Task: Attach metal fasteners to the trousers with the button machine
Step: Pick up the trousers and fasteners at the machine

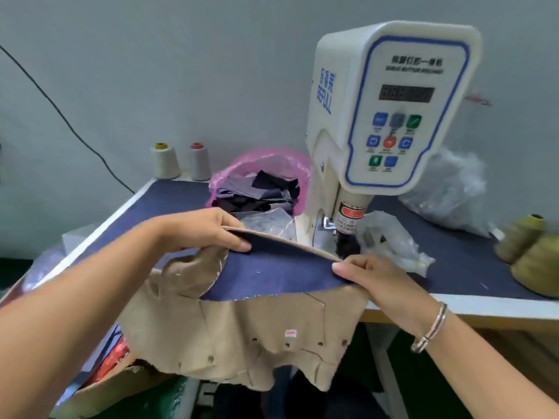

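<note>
Hanging edge: the tan trousers [242,328] drape over the near edge of the table [484,306], small metal fasteners [286,345] showing in a row low on the cloth.
Below: a cardboard box [99,391] sits under the hanging cloth at lower left.
Waistband: a strip of the trousers is stretched taut between both hands, raised just off the dark blue table top.
Left hand [205,229]: fingers curled over the band's far-left end, thumb beneath, pinching it.
Right hand [369,276]: thumb and fingers pinch the band's other end, just in front of the machine's foot (a bracelet [431,328] circles that wrist).
Open room: bare blue table top lies under the band and out to the left edge.
Button machine [390,107]: white, upright, with a blue-edged control panel, standing just behind the right hand.
Beside it: crumpled clear plastic [390,237] to the right, olive thread cones [526,249] near the right edge.
Behind: a pink bag [260,182] of dark fabric scraps.
Farthest: two pale thread spools [165,160] at the table's back edge against the wall.
</note>
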`<state>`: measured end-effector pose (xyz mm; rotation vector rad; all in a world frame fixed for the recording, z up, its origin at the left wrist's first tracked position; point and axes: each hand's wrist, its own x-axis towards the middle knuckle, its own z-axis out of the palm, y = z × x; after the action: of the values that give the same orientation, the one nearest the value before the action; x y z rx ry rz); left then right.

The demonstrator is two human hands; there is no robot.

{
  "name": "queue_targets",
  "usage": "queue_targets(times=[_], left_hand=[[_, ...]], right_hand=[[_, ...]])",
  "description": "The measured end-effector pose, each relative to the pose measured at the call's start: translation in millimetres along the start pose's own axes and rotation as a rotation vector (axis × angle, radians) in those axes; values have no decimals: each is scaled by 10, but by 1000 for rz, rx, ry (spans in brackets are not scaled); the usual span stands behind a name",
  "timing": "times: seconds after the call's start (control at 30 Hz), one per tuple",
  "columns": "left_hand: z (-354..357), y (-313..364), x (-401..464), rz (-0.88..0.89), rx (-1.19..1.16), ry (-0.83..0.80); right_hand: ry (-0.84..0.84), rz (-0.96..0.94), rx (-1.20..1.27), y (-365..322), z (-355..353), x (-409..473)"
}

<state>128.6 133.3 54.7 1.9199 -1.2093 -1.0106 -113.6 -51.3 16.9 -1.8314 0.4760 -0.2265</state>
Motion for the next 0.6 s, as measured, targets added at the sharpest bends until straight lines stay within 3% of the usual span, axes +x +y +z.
queue_targets(times=[0.17, 0.3, 0.6], left_hand=[[423, -255, 418, -61, -40, -22], [575, -389, 589, -52, -124, 36], [590, -497, 690, -33, -276, 57]], right_hand=[[-15, 128, 344, 440, -281, 88], [117, 92, 636, 670, -360, 221], [224, 130, 505, 823, -344, 428]])
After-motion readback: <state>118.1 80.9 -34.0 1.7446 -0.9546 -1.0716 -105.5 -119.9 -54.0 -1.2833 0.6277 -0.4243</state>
